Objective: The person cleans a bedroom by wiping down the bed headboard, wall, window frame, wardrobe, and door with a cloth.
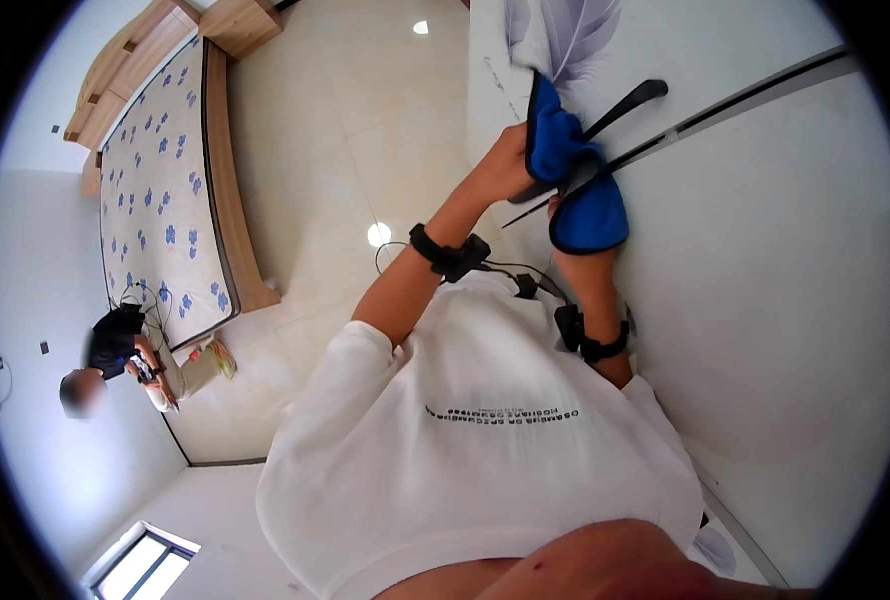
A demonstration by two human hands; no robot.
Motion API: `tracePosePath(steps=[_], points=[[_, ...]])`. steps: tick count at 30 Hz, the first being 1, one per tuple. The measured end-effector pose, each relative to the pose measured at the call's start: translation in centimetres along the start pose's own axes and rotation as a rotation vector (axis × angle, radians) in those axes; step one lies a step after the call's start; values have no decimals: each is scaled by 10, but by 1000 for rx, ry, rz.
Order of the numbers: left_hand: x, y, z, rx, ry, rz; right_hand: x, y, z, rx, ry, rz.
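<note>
Both hands meet in front of a white panel. My left hand (pixel 508 165) is closed around a blue cloth with black edging (pixel 555 135). Beside it, a second blue part with the same edging (pixel 591 218) covers most of the fingers of my right hand (pixel 587 275). Whether the two blue parts are one cloth cannot be made out. Between them is a dark pair of glasses (pixel 580 178), partly hidden by the cloth. One curved black temple (pixel 640 97) sticks out to the upper right, and a thin dark tip points lower left.
White panels with a dark seam (pixel 735 100) and a feather print (pixel 565 40) stand close on the right. A bed with a flowered mattress (pixel 165 180) is at the left on the tiled floor (pixel 315 130). Another person (pixel 125 345) sits by its end. Black wrist straps (pixel 450 252) have cables.
</note>
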State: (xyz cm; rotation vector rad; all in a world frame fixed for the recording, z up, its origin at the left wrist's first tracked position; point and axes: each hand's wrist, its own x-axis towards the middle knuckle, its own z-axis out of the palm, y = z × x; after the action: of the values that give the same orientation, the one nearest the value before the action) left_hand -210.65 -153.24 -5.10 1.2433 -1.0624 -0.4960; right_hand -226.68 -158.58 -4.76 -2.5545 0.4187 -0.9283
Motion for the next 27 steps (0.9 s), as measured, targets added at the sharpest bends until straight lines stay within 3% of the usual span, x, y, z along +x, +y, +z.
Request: tracePosePath(steps=[2,5,7,8,11,14,16,18,20,24,26,27], points=[[-3,1,1,-127,-3,-83,-7,0,0,28,40,43],[1,-8,1,-121,-12,-5,-5,-2,-2,114,74,-26],[2,-9,-2,-139,-110,-189,-10,2,7,154,58,64],[3,-9,-2,-136,-101,-186,-11,4,12,187,47,158],[-1,-7,-5,-27,-51,-81,-1,2,15,16,186,118],[-7,-2,-14,142,-86,-163,-1,7,6,142,73,86],[-17,-6,-20,71,105,8,3,2,-1,194,14,104],[-25,-2,-30,37,87,6,5,2,0,246,-44,129],[-33,7,-40,-24,191,63,10,9,14,203,-203,58],[-55,16,-70,114,147,-90,43,-17,30,538,-107,-42],[-64,23,-86,183,216,-94,65,-32,31,318,-73,-386],[-67,28,-95,226,261,-97,77,-46,35,362,2,-393]])
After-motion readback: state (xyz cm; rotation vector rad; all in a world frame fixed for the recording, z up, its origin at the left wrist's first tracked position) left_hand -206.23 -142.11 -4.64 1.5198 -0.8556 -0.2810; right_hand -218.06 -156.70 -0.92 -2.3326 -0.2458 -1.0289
